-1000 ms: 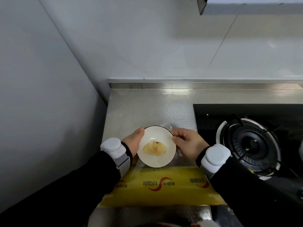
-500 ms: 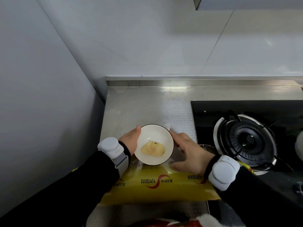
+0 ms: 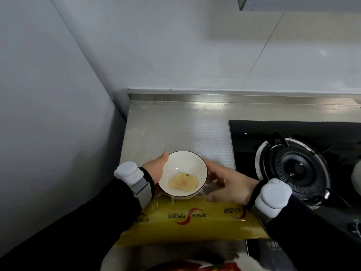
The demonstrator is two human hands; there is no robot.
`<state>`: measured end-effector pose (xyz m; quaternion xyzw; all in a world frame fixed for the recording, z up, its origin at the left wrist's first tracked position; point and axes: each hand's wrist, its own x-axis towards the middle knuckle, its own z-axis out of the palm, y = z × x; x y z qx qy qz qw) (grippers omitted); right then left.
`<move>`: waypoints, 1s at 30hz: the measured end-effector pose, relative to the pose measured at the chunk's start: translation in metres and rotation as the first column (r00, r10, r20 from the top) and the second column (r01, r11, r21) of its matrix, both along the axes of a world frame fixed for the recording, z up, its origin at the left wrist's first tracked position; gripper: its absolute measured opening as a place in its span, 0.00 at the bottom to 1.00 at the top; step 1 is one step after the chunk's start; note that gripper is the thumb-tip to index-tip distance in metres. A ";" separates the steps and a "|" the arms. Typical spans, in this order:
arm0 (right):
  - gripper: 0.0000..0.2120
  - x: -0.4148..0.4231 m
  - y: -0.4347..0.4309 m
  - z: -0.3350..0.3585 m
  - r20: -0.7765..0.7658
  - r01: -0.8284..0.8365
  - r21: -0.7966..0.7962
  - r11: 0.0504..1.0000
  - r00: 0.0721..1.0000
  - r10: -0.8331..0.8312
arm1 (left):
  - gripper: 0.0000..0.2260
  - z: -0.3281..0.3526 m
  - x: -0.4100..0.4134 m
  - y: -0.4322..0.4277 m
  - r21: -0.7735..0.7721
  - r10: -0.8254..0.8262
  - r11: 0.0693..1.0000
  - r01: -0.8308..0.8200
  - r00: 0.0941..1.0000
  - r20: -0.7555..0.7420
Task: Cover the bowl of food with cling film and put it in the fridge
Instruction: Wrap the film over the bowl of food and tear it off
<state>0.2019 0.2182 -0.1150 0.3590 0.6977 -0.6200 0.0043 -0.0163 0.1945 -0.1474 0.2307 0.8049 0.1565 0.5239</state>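
Note:
A white bowl [image 3: 182, 167] with a dark rim sits on the steel counter [image 3: 168, 130], holding a pale yellow piece of food [image 3: 183, 182]. Clear cling film [image 3: 212, 187] lies over and around the bowl, wrinkled on its right side. My left hand [image 3: 155, 168] cups the bowl's left wall. Against the right wall lies my right hand [image 3: 229, 183], fingers spread flat and pressing the film down. The yellow cling film box [image 3: 195, 222] lies just in front of the bowl, across the counter's near edge.
A black gas hob [image 3: 293, 169] with a round burner fills the right side. A grey wall stands close on the left and a tiled wall behind. Something red and white [image 3: 195, 266] shows at the bottom edge.
My right hand slid from the bowl's far right rim down along its right side and flattened out. The left hand stayed on the bowl's left side.

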 end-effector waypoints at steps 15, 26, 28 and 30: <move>0.38 -0.004 -0.004 0.001 0.031 0.124 -0.026 0.992 0.992 -0.124 | 0.24 -0.006 -0.002 -0.004 0.004 0.045 0.999 -0.046 0.996 0.081; 0.33 -0.011 -0.008 -0.018 0.030 0.326 0.071 0.943 0.944 -0.329 | 0.29 0.002 -0.005 -0.006 0.005 -0.105 0.994 0.105 0.991 0.080; 0.33 -0.014 -0.006 -0.023 0.043 0.354 0.086 0.931 0.932 -0.359 | 0.29 0.002 -0.004 -0.007 0.006 -0.102 0.995 0.102 0.991 0.085; 0.34 -0.014 -0.005 -0.024 0.050 0.375 0.041 0.926 0.925 -0.377 | 0.29 -0.001 -0.006 -0.008 0.002 -0.099 0.995 0.099 0.991 0.090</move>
